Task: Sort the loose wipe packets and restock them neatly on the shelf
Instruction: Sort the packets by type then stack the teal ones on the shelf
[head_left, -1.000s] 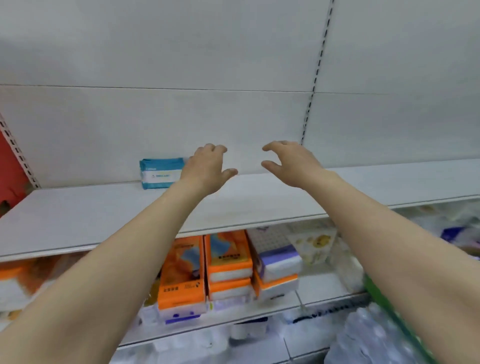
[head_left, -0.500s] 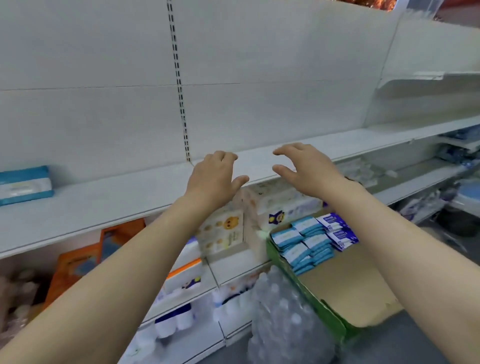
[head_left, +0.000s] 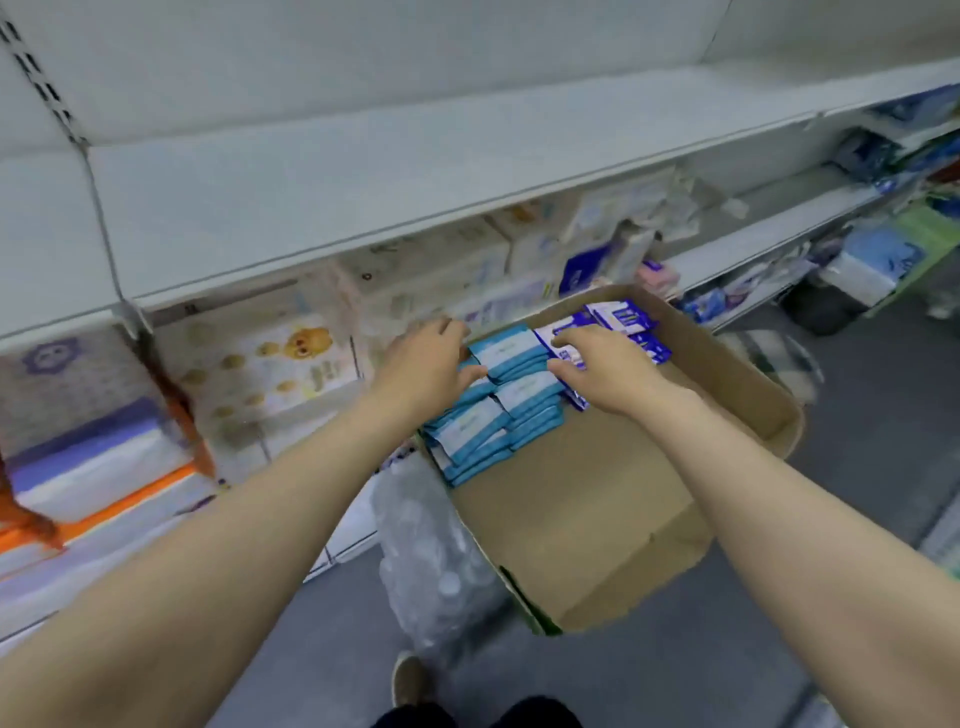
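In the head view, both hands reach into a cardboard box (head_left: 613, 499) standing on the floor below the shelf (head_left: 363, 187). The left hand (head_left: 428, 364) hovers with fingers (head_left: 447, 328) apart and loosely curved, thumb stretched toward the teal wipe packets (head_left: 511, 353); whether it touches them I cannot tell. The right hand (head_left: 605, 366) has its fingers spread over the seam where the teal stacks meet the blue-and-white packets (head_left: 621, 317), which lie just beyond its fingertips. Neither hand appears clamped on anything yet. The teal packets sit between the two thumbs, in leaning stacks against the box's far-left wall; the shelf above the fingers is bare where it shows.

The risks, as I judge them: the stacks lean, so squeezing from both sides could buckle the middle packets and spill them back into the box. The right fingers straddle two kinds, so a careless scoop could lift a mixed bundle and undo the sorting. The frame is blurred, so contact is uncertain.
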